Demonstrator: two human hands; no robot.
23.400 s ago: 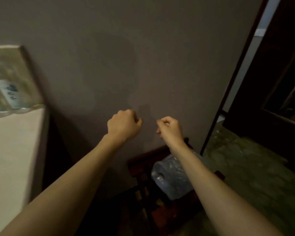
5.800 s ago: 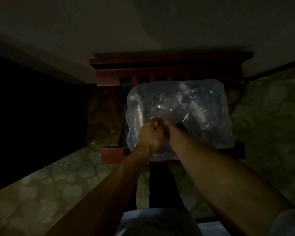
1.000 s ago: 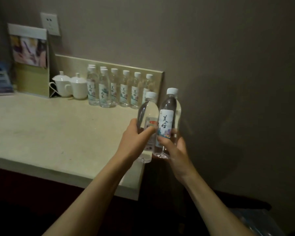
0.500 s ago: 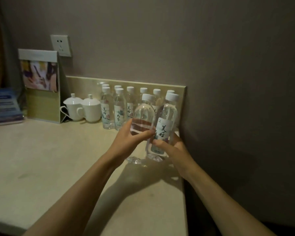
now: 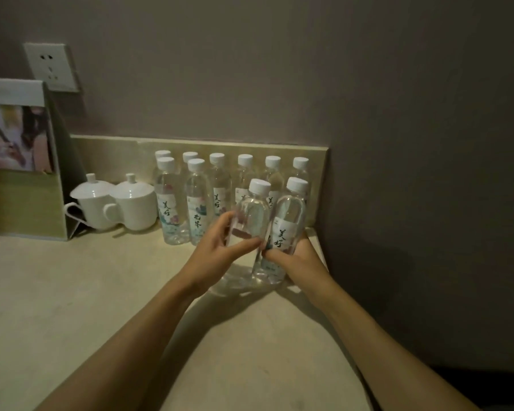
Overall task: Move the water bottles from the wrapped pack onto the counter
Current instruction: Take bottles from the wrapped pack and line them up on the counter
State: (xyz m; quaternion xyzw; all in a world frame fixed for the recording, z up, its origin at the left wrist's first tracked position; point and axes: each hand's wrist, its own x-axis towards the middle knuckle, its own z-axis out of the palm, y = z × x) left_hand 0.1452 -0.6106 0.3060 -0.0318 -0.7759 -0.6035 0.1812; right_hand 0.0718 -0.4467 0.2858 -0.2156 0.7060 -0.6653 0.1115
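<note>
My left hand (image 5: pixel 217 256) grips a clear water bottle (image 5: pixel 251 215) with a white cap. My right hand (image 5: pixel 297 259) grips a second bottle (image 5: pixel 282 232) with a white printed label. Both bottles are upright, side by side, with their bases at or just above the beige counter (image 5: pixel 72 307) near its right end. Behind them several matching bottles (image 5: pixel 196 203) stand in rows against the low backsplash. The wrapped pack is out of view.
Two white lidded cups (image 5: pixel 116 203) stand left of the bottle rows. A stand with a picture card (image 5: pixel 18 161) occupies the far left, below a wall socket (image 5: pixel 52 66). A dark wall (image 5: pixel 428 203) bounds the counter on the right.
Both hands have carried their bottles forward and down, from above the counter's front edge to just in front of the standing rows.
</note>
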